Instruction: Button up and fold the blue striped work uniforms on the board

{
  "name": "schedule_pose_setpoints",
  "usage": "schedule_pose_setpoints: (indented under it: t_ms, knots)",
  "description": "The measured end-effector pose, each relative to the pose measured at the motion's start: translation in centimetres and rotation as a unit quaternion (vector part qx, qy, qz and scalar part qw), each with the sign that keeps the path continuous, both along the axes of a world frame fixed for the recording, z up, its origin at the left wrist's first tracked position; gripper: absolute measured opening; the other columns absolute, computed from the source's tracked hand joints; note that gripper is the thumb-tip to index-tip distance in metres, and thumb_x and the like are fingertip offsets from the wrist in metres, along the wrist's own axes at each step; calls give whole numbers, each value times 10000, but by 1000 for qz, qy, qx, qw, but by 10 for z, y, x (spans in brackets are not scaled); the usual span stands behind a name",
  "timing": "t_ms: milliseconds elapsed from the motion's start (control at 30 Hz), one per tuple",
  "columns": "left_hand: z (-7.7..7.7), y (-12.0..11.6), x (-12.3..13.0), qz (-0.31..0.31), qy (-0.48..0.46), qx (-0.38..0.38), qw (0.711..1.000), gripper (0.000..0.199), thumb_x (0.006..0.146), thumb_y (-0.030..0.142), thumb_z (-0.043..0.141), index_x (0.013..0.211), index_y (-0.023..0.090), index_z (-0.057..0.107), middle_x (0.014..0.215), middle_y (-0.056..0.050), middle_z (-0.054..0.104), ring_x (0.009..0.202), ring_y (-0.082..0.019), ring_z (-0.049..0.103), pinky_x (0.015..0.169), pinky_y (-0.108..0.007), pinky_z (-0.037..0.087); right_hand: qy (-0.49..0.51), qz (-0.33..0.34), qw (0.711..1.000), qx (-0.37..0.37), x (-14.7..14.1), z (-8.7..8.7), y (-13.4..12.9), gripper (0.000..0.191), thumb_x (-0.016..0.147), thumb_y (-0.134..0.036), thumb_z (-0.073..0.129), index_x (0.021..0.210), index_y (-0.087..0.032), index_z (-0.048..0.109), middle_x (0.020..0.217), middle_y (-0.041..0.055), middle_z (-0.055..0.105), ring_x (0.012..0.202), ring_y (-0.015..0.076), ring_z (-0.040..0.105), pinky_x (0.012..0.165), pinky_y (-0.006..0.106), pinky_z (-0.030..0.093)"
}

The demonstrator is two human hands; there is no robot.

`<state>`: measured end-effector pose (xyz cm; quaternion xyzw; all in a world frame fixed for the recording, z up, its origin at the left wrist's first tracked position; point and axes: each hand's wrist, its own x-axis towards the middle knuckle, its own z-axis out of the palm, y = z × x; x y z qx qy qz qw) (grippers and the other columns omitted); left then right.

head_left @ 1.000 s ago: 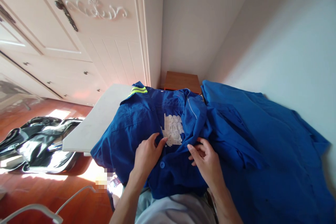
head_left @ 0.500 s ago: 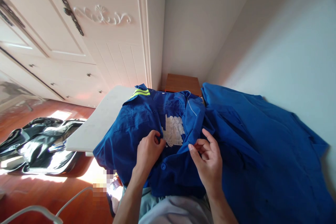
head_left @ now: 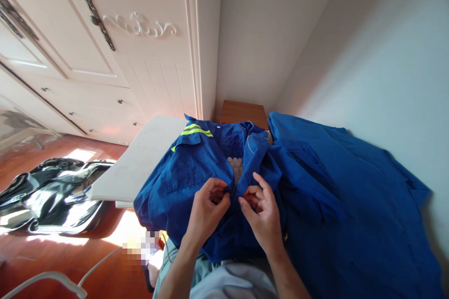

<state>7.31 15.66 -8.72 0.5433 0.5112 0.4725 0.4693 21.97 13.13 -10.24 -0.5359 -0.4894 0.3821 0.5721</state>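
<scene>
A blue work jacket [head_left: 191, 168] with yellow-and-grey reflective stripes lies spread in front of me, its collar at the far end. My left hand [head_left: 212, 203] pinches the edge of its left front panel. Close by on the right, my right hand [head_left: 261, 208] pinches the opposite front edge, index finger raised. A narrow gap parts the two edges. Through that gap shows a patch of white lacy cloth [head_left: 236, 168], partly covered by the panels. What the fingertips grip beyond the fabric edges is hidden.
Blue cloth [head_left: 361, 196] covers a surface on the right, against the wall. A white board-like surface [head_left: 140, 159] extends under the jacket at left. An open suitcase [head_left: 63, 196] lies on the wooden floor. White wardrobe doors [head_left: 147, 65] and a brown wooden box-like piece [head_left: 243, 111] stand beyond.
Both hands have drawn closer together, bringing the jacket's front edges inward. The gap has narrowed, and much less of the white lacy cloth shows. The reflective stripes at the left shoulder show more.
</scene>
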Motion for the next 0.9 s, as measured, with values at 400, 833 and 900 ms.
schedule_pose_setpoints:
  t_ms: [400, 833, 900]
  knots:
    - [-5, -5, 2, 18, -85, -33, 996, 324, 775, 446, 737, 900, 148, 767, 702, -50, 731, 630, -171, 677, 558, -238, 545, 17, 8, 1000, -18, 2, -2, -6, 662, 864, -412, 677, 1428, -176, 425, 1021, 109, 725, 801, 193, 712, 710, 314, 607]
    - [-14, -5, 11, 76, 11, 76, 994, 226, 816, 290, 717, 1015, 188, 749, 806, -22, 693, 702, -144, 658, 660, -240, 551, -69, -46, 995, 61, 7, 9, -10, 480, 884, -283, 664, 1336, -201, 526, 938, 73, 735, 783, 175, 711, 712, 285, 597]
    - [-16, -3, 13, 91, 56, 98, 990, 198, 822, 270, 707, 997, 192, 756, 782, -14, 695, 677, -141, 648, 663, -245, 547, -117, -46, 988, 94, 7, 9, -9, 449, 884, -257, 660, 1317, -202, 559, 950, 76, 739, 825, 186, 715, 758, 299, 600]
